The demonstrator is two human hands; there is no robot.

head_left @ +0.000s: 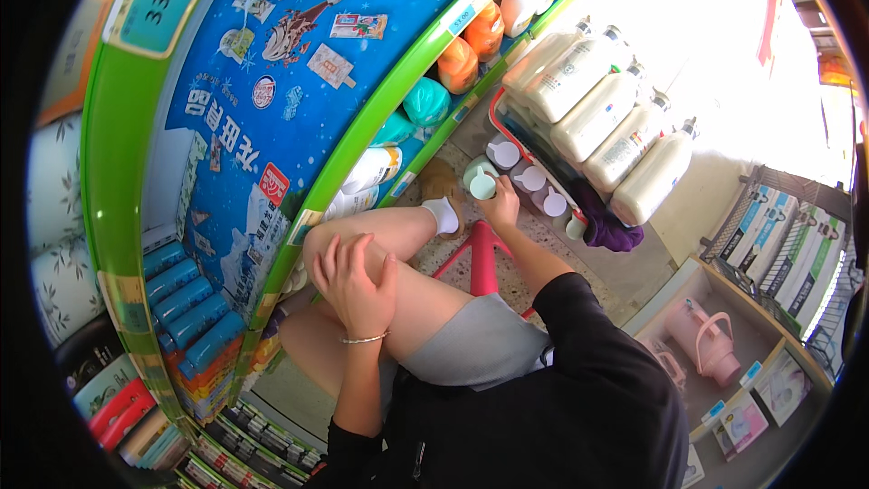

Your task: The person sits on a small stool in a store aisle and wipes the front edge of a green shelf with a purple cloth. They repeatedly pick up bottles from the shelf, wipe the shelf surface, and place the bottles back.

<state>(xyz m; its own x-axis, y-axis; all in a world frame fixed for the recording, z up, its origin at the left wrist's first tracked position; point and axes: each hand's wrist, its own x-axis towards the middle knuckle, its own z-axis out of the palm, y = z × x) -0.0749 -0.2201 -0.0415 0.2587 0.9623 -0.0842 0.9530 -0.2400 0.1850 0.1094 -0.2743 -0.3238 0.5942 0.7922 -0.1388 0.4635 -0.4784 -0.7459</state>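
My right hand (501, 202) grips a mint-green plastic cup (483, 183) with a handle, low near the floor. Beside it stand several pale lilac cups (529, 178) of the same shape, in a row along a red-and-white edge (510, 132). Large cream-coloured pump bottles (597, 129) stand just behind that row. A dark purple cloth (614, 223) hangs at the near end. My left hand (356, 285) rests on my bent knee, fingers spread, holding nothing.
To my left runs a green-edged shelf (380, 109) with orange bottles (468, 47), teal bottles (424, 102) and blue bottles (204, 343). A pink stool (483, 258) is beneath me. On the right are a wooden case with a pink jug (703, 339) and a wire rack (753, 265).
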